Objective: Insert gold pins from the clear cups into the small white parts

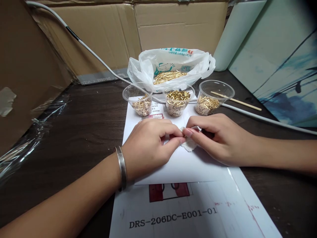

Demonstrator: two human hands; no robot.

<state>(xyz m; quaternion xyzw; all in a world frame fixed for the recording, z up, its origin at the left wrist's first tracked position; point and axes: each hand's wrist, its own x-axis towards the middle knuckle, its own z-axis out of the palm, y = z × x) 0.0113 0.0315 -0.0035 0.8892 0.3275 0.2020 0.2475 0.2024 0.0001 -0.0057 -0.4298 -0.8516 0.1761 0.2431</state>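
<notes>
My left hand (151, 142), with a metal bangle (121, 167) at its wrist, is closed in a pinch of thumb and forefinger. My right hand (223, 138) pinches too, its fingertips meeting those of the left. Whatever lies between them is too small and covered to make out. Under the fingertips a crumpled piece of white tissue (189, 145) rests on a white sheet (153, 175). Just beyond the hands stand three clear plastic cups, left (141, 107), middle (177, 105) and right (207, 105), holding small gold-coloured metal pieces.
Behind the cups, a white plastic bag (146, 71) holds long gold-coloured pins (170, 77). A white cable (99, 58) crosses the dark table (94, 119). One thin wooden stick (245, 103) leans out of the right cup. Cardboard (180, 26) walls the back; a printed sheet (173, 228) lies in front.
</notes>
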